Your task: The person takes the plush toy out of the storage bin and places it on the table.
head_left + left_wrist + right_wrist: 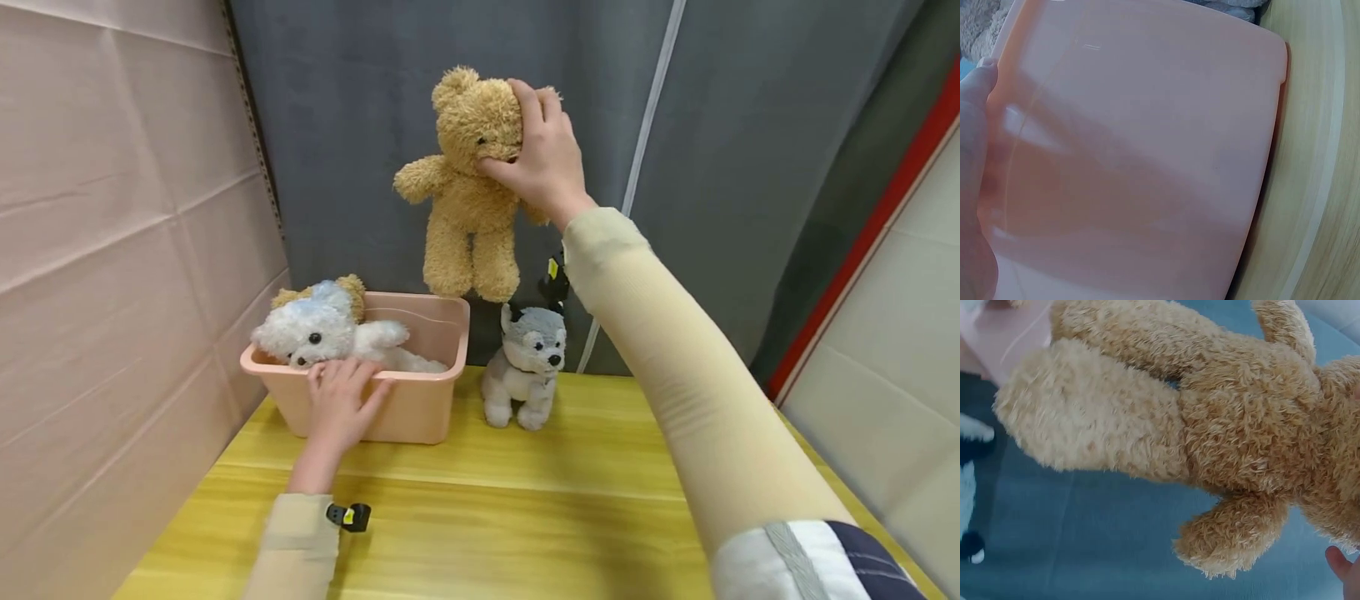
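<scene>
High above the table, my right hand grips a tan teddy bear by the head, thumb across its face and fingers over the top. The bear hangs upright, legs down; the right wrist view shows its shaggy body and legs up close. My left hand holds the front rim of a pink plastic bin, its fingers over the edge beside a white teddy bear. That bear lies in the bin, partly hidden by the front wall. Behind its head, tan fluffy ears show.
A grey and white husky plush sits on the wooden table, just right of the bin and below the raised bear. A grey curtain hangs behind. Pale fabric walls stand on both sides.
</scene>
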`<state>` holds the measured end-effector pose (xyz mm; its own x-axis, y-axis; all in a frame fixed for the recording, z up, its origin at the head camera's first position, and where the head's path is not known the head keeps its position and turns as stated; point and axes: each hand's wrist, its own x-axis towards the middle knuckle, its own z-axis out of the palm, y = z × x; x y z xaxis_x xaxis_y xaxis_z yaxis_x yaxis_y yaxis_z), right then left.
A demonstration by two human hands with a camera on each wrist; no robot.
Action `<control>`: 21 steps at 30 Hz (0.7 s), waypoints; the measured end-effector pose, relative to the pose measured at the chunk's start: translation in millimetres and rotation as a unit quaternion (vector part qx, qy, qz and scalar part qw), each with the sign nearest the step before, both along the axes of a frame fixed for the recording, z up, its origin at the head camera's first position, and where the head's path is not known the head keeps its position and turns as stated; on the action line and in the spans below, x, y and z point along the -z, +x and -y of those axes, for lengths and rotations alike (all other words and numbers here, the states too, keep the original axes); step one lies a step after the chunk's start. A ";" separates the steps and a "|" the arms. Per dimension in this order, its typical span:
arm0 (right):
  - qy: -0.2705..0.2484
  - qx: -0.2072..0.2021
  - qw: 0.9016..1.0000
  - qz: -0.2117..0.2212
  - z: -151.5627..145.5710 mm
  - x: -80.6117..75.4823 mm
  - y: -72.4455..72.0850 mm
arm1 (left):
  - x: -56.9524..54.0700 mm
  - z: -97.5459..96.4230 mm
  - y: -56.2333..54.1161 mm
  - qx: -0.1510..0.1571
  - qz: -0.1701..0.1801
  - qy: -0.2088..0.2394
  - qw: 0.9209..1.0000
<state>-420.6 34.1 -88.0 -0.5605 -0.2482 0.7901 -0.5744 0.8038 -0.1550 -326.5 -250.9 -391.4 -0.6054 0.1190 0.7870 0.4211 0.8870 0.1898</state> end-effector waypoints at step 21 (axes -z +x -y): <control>0.004 0.052 0.999 -0.008 -83.3 -17.6 6.9 | -1.1 17.8 5.4 -0.010 0.007 0.007 1.000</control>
<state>-413.7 117.4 -70.4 -0.5705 -0.1955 0.7977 -0.4901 0.8604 -0.1396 -321.1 -268.7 -390.3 -0.6182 0.0949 0.7803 0.3997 0.8927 0.2081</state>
